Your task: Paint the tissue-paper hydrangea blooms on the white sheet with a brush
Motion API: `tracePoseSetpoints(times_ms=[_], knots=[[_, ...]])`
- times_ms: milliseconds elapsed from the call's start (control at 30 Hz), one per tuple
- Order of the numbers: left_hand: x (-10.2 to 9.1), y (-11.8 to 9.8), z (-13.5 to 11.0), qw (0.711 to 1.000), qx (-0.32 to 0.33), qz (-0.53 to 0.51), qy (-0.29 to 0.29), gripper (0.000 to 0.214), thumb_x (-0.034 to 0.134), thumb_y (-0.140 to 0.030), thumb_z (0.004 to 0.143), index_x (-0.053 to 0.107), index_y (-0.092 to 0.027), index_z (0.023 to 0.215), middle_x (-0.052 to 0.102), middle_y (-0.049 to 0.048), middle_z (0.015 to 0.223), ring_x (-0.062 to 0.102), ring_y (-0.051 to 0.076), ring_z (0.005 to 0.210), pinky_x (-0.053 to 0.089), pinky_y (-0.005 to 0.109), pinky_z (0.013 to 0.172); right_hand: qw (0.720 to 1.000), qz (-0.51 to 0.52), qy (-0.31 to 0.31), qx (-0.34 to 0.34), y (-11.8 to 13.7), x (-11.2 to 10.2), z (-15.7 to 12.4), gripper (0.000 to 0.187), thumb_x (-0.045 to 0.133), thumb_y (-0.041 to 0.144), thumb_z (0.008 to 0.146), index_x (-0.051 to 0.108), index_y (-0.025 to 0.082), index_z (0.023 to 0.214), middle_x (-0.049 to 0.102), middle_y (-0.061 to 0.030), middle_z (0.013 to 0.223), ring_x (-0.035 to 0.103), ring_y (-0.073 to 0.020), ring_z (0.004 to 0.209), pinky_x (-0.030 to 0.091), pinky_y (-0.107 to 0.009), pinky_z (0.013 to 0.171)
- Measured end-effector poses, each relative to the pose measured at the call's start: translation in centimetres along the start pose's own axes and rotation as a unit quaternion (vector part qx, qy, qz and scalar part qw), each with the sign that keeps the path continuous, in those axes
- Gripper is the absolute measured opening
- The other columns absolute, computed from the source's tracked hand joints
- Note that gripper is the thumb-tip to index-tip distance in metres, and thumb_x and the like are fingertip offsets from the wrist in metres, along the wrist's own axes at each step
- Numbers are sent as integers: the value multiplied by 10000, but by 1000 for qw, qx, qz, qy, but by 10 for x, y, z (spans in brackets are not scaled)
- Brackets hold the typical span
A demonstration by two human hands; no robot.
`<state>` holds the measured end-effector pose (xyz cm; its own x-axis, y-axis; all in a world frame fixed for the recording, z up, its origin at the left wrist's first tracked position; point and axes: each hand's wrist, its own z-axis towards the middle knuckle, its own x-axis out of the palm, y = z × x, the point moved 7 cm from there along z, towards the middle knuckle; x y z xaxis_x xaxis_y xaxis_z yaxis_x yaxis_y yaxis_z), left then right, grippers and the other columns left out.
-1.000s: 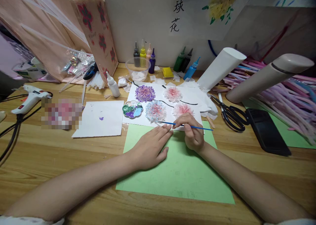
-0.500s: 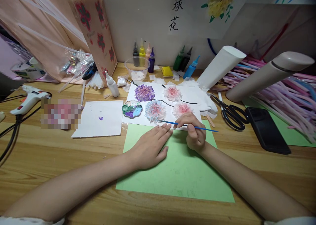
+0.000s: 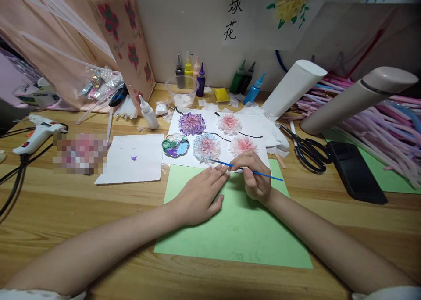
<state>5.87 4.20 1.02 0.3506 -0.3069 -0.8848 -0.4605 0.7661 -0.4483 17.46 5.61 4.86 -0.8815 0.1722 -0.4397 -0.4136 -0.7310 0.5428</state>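
My right hand (image 3: 251,176) is closed around a thin blue paintbrush (image 3: 265,175). The brush tip meets the lower edge of a blue-and-pink paper flower (image 3: 206,148). My left hand (image 3: 203,194) lies flat, fingers stretched out, on the green sheet (image 3: 230,243), its fingertips by the near edge of the white paper (image 3: 177,161). That paper also carries a purple-edged flower (image 3: 191,123) and two pink flowers, one upper (image 3: 230,124) and one lower (image 3: 242,146), with black painted lines. A paint palette (image 3: 176,145) holding green, purple and blue sits at its left end.
Left of the palette lie a paint-marked white sheet (image 3: 131,164) and a glue gun (image 3: 37,131). Behind are a clear bowl (image 3: 182,94), a white bottle (image 3: 149,114) and a blue paint bottle (image 3: 254,91). Black scissors (image 3: 311,153), a phone (image 3: 357,172) and a tilted flask (image 3: 355,100) stand to the right.
My right hand has shifted slightly left, and the brush's back end has swung left and a little down. The left hand stays in place.
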Motion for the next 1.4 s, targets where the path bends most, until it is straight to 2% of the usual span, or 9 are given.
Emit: tracePoseSetpoints(times_ms=[267, 433, 533, 667, 867, 1067, 1233, 1400], knots=[[-2, -1, 1, 1000, 4, -3, -5, 504, 418, -241, 892, 364, -79, 1366, 446, 139, 1378, 378, 246, 1293, 291, 405, 1121, 1000, 8, 9, -12, 1, 0, -3, 217, 349, 170, 872, 556, 215, 823, 600, -34, 704, 514, -184, 695, 422, -342, 638], [0, 0, 0, 1000, -2, 0, 2, 515, 422, -243, 894, 342, -101, 1383, 368, 132, 1443, 306, 236, 1348, 269, 412, 1132, 999, 6, -44, -9, 0, -7, -5, 223, 350, 200, 879, 570, 225, 851, 627, -34, 738, 543, -195, 720, 428, -360, 669], [0, 0, -1, 1000, -2, 6, 3, 496, 409, -252, 902, 363, -84, 1367, 340, 134, 1460, 290, 237, 1357, 260, 405, 1137, 1000, -12, -21, -1, 0, -3, -2, 236, 340, 195, 886, 573, 227, 862, 634, -33, 754, 555, -196, 740, 432, -364, 687], [-1, -1, 0, 1000, -1, 3, 2, 498, 406, -250, 899, 371, -68, 1361, 402, 142, 1419, 340, 239, 1328, 271, 396, 1134, 1000, -12, 12, 0, 1, 1, 1, 240, 340, 197, 889, 572, 227, 836, 623, -35, 721, 545, -192, 715, 434, -349, 647], [-2, 0, 1, 1000, -3, -8, 1, 516, 419, -231, 893, 334, -107, 1386, 389, 131, 1429, 318, 231, 1343, 273, 408, 1131, 999, -7, -30, -8, 1, -6, -5, 236, 341, 219, 886, 572, 234, 842, 629, -34, 720, 555, -201, 711, 432, -371, 649], [0, 0, 0, 1000, -4, -2, 5, 500, 414, -247, 900, 356, -90, 1371, 354, 140, 1451, 292, 239, 1358, 264, 410, 1135, 1000, -18, -3, 15, -2, -1, -2, 245, 334, 199, 889, 571, 224, 833, 624, -38, 742, 549, -195, 740, 430, -366, 666], [0, 1, 0, 1000, -4, 3, 4, 505, 416, -244, 898, 351, -100, 1377, 358, 129, 1451, 295, 233, 1356, 253, 405, 1141, 999, -10, -45, 4, -2, -7, -4, 246, 336, 203, 888, 566, 224, 805, 614, -34, 705, 534, -193, 704, 425, -371, 656], [0, 1, 0, 1000, -5, 0, 6, 505, 413, -249, 900, 348, -98, 1378, 345, 130, 1458, 294, 236, 1357, 260, 413, 1138, 1000, -24, -13, 10, -2, -2, -2, 245, 331, 202, 889, 567, 227, 827, 620, -37, 730, 545, -197, 721, 431, -370, 654]])
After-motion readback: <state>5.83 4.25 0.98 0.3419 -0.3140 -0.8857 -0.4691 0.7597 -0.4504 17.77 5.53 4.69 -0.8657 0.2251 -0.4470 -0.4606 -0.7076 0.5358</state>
